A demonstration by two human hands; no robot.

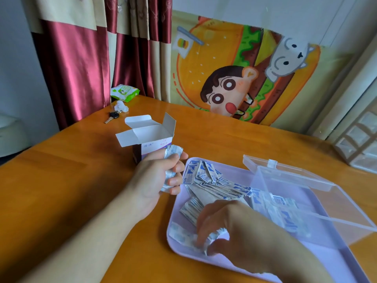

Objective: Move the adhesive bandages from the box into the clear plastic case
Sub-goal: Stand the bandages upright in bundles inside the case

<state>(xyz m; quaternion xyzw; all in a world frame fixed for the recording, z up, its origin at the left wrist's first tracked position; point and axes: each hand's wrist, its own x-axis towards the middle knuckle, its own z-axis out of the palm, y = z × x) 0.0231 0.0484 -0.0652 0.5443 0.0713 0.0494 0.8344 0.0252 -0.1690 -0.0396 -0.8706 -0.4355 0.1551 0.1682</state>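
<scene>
bandages [212,180] lie in a loose pile on a pale purple tray [318,260], which sits on the orange wooden bench [71,190] near its right edge. the clear plastic case [318,201] stands on the far right part of the tray with its lid [285,172] open and leaning back. some bandages are already inside the case, seen through its clear wall.

the left hand [157,176] is held just over the bench, beside the left edge of the tray. its fingers are curled round a small bunch of bandages, gripping them. right behind this hand stands the box [146,144], upright, with its white top flaps folded open.

the right hand [234,227] is low over the near left part of the tray. its fingertips are pinching a few bandages and touching others that lie flat on the tray. this hand is blurry, so how many it holds cannot be told.

near the far left corner of the bench lie a green pack of wipes [124,92], a scrunched white tissue [120,107] and a key [112,117]. red and cream curtains [85,58] hang behind, next to a cartoon burger cloth [234,70].
</scene>
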